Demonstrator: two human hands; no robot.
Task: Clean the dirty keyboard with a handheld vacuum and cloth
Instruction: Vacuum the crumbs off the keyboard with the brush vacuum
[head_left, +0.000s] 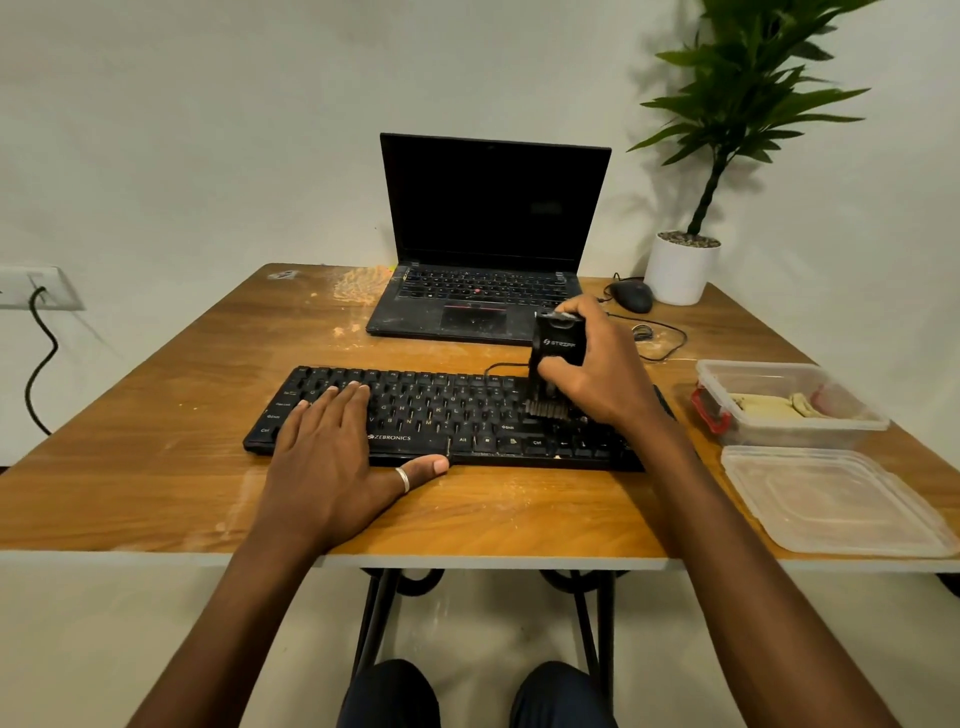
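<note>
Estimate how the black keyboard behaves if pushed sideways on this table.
Likely to slide: the keyboard is low and lies on a smooth table; the left hand lies flat on it, probably as a brace. Probably rigid and fairly light, a one-piece plastic slab. Too flat to tip.

A: What kind of place does the figure show?

B: A modest desk workspace, home or small office: a wooden table (130, 467) set against a plain white wall (208, 130) carries an open laptop (488, 234), a separate keyboard (415, 410) and a wired mouse (631, 296).

A: Which details confirm it?

B: A potted plant (680, 267) stands at the table's far right corner; a cable (44, 364) runs into a wall socket (31, 288) at left.
</note>
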